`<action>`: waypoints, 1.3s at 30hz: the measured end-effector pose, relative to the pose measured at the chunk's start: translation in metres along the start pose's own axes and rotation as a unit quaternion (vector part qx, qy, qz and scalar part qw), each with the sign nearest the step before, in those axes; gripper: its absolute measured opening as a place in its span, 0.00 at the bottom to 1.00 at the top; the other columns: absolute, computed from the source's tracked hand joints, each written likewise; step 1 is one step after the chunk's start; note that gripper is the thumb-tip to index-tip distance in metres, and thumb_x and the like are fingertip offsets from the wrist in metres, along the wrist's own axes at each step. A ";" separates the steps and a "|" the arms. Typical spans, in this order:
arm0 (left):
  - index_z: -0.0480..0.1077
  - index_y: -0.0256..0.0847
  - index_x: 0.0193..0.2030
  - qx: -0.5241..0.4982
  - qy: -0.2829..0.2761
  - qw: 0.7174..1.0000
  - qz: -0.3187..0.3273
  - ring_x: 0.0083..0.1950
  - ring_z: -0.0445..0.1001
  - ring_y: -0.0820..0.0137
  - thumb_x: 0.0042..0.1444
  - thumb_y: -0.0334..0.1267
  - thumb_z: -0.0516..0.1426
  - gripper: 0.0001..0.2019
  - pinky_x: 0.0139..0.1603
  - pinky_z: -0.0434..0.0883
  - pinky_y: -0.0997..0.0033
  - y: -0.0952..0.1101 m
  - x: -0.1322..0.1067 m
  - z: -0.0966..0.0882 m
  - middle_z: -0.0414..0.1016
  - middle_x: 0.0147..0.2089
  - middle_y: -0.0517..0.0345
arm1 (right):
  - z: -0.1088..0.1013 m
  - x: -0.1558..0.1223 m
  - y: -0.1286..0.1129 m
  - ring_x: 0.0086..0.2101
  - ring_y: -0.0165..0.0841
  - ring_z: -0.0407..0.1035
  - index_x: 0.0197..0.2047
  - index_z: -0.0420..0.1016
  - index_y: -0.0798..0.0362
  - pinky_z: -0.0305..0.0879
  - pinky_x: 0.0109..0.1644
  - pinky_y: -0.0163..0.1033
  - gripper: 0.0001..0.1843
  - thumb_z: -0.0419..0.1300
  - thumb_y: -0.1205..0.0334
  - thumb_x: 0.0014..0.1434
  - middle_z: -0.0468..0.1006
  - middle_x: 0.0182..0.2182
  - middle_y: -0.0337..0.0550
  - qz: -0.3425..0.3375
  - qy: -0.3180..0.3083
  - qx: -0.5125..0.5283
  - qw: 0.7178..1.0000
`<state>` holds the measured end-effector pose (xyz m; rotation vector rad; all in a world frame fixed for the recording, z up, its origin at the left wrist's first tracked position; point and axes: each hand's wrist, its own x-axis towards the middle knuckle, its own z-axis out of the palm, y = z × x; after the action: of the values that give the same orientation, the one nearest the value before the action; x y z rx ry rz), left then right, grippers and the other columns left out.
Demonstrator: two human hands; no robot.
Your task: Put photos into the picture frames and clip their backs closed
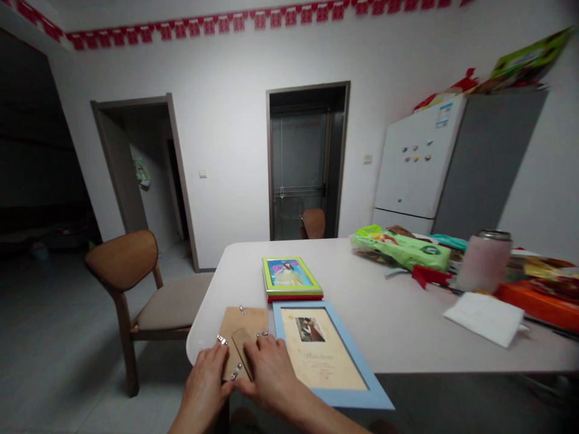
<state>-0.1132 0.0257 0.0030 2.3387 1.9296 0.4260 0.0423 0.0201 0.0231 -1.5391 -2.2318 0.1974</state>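
A white-walled room with a fridge (420, 163) and a wooden chair (126, 259) holds a pale desk (398, 325), where a green frame (292, 274) lies stacked on a red one (294, 298). At the near edge a brown backing board (239, 322) with metal clips (221, 340) lies flat, just beside a blue frame (348, 398) that shows its picture. The left hand (205, 380) and right hand (270, 369) rest on it, each grip spread flat and pinching nothing, so the board seems not yet fitted to any frame.

No text readable. Script line on blue frame (332, 355) insert, 6 o'clock, too blurred; fridge sticker (445, 114), 2 o'clock, too small.
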 end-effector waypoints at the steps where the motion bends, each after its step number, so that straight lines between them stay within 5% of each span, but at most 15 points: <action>1: 0.61 0.34 0.50 -0.009 0.014 1.000 0.007 0.53 0.61 0.65 0.41 0.32 0.54 0.25 0.54 0.57 0.69 0.000 0.000 0.001 0.64 0.53 0.50 | 0.002 0.002 -0.001 0.40 0.42 0.60 0.43 0.68 0.51 0.54 0.43 0.47 0.24 0.58 0.53 0.40 0.69 0.38 0.49 0.011 0.002 0.007 1.000; 6: 0.63 0.38 0.48 -0.073 0.096 0.991 0.057 0.52 0.63 0.60 0.40 0.37 0.59 0.25 0.52 0.62 0.60 0.008 -0.008 0.005 0.65 0.52 0.47 | -0.020 -0.006 0.017 0.41 0.38 0.60 0.46 0.67 0.51 0.57 0.43 0.41 0.25 0.54 0.68 0.40 0.68 0.39 0.47 -0.016 0.040 0.110 0.993; 10: 0.62 0.39 0.49 -0.131 0.135 0.972 0.143 0.54 0.61 0.58 0.39 0.39 0.61 0.27 0.52 0.63 0.58 0.040 -0.017 0.009 0.62 0.54 0.45 | -0.050 -0.036 0.050 0.44 0.38 0.60 0.44 0.68 0.51 0.54 0.49 0.43 0.25 0.52 0.69 0.39 0.68 0.42 0.47 -0.031 0.053 0.126 0.990; 15: 0.64 0.36 0.46 -0.172 0.057 0.967 0.180 0.53 0.62 0.59 0.38 0.34 0.62 0.25 0.53 0.62 0.58 0.096 -0.012 0.013 0.65 0.51 0.45 | -0.068 -0.066 0.101 0.45 0.37 0.61 0.45 0.69 0.53 0.54 0.52 0.42 0.25 0.51 0.66 0.40 0.69 0.44 0.48 0.052 0.024 0.086 0.995; 19: 0.65 0.36 0.43 -0.188 0.000 0.968 0.165 0.51 0.63 0.63 0.41 0.33 0.60 0.20 0.52 0.62 0.63 0.121 -0.004 0.014 0.67 0.49 0.49 | -0.071 -0.071 0.122 0.44 0.36 0.63 0.44 0.70 0.55 0.55 0.51 0.40 0.25 0.51 0.67 0.39 0.71 0.43 0.48 0.084 0.024 0.056 0.995; 31: 0.67 0.36 0.41 -0.155 -0.029 0.975 0.157 0.53 0.60 0.62 0.48 0.35 0.54 0.12 0.56 0.55 0.63 0.119 -0.001 0.010 0.69 0.47 0.50 | -0.052 -0.061 0.128 0.41 0.37 0.62 0.38 0.74 0.50 0.56 0.45 0.40 0.18 0.52 0.65 0.42 0.72 0.41 0.44 0.071 0.038 -0.008 0.997; 39: 0.65 0.41 0.41 -0.169 -0.034 0.962 0.214 0.55 0.58 0.62 0.40 0.40 0.61 0.19 0.59 0.47 0.56 0.115 -0.006 0.022 0.63 0.53 0.54 | -0.062 -0.040 0.145 0.42 0.35 0.61 0.42 0.71 0.53 0.54 0.47 0.39 0.17 0.46 0.62 0.52 0.70 0.40 0.47 0.100 0.054 -0.037 0.993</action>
<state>0.0008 -0.0006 0.0084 2.4769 1.1935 0.6351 0.2044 0.0308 0.0180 -1.7699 -2.0223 0.0869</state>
